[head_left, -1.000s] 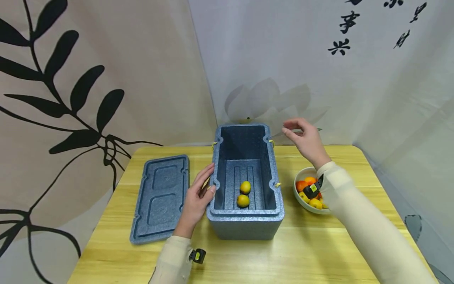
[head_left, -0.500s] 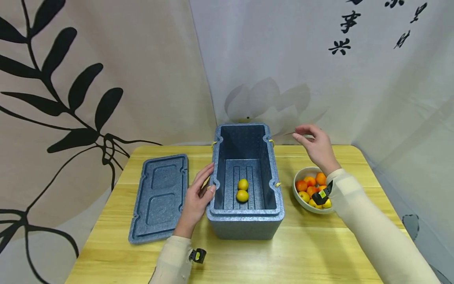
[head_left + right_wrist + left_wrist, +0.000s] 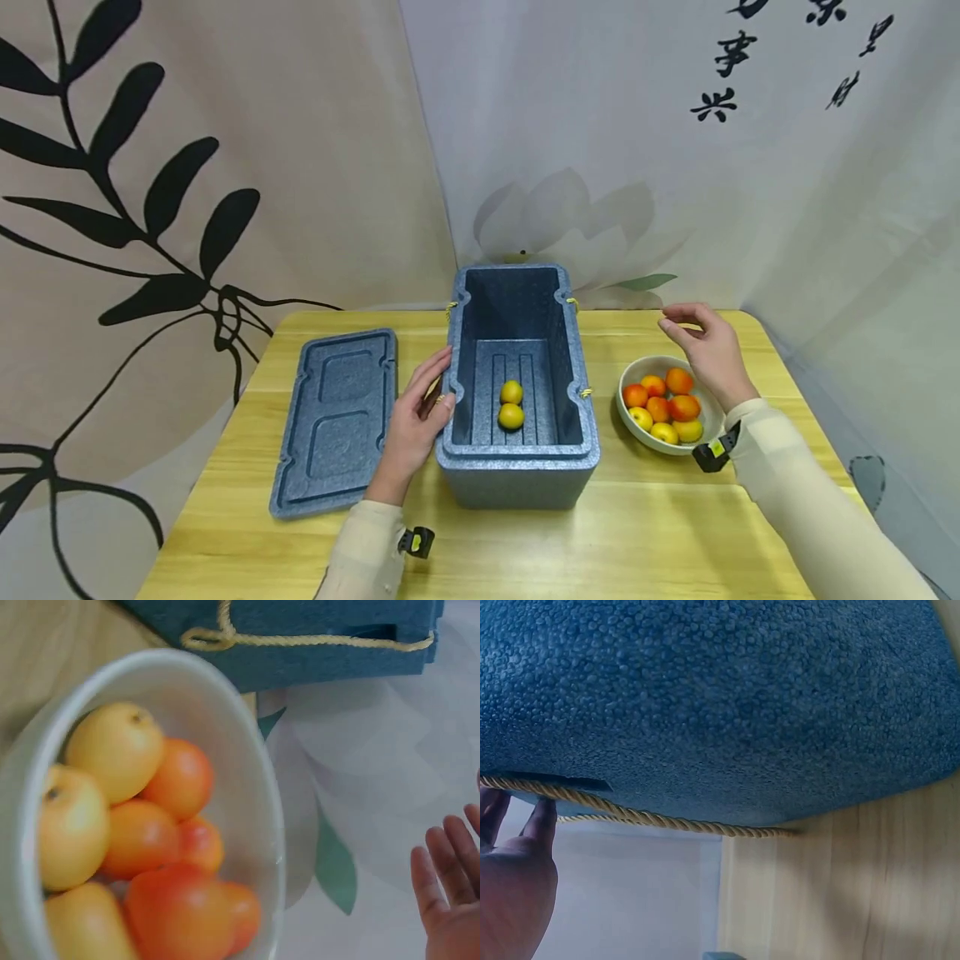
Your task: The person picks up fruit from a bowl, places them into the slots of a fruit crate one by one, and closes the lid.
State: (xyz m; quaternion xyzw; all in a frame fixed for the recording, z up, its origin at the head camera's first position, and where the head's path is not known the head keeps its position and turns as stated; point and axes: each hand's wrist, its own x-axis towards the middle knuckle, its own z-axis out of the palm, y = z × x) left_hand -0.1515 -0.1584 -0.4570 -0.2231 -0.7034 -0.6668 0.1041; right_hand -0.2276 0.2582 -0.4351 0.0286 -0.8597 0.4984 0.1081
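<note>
A blue-grey foam box point(image 3: 517, 483) stands uncovered in the middle of the table, with two yellow fruits point(image 3: 511, 417) lying together on its floor. My left hand point(image 3: 415, 421) rests against the box's left wall, fingers extended along it. In the left wrist view, the fingers lie beside a yellow rope point(image 3: 667, 821) on that wall. My right hand point(image 3: 711, 350) hovers at the far right rim of a white bowl point(image 3: 628, 379), holding nothing, its fingers loosely bent. Several orange fruits point(image 3: 684, 407) and yellow fruits point(image 3: 663, 433) lie in the bowl, as the right wrist view also shows.
The matching foam lid point(image 3: 337, 417) lies flat on the wooden table point(image 3: 630, 533), left of the box. Beyond the table's back edge hangs a printed cloth point(image 3: 345, 167). Yellow rope loops point(image 3: 585, 392) show on the box's right side.
My right hand has moved right and closer, from beside the box's far right corner to the bowl, uncovering the fruits there. The two fruits in the box have shifted slightly. My left hand stays put.
</note>
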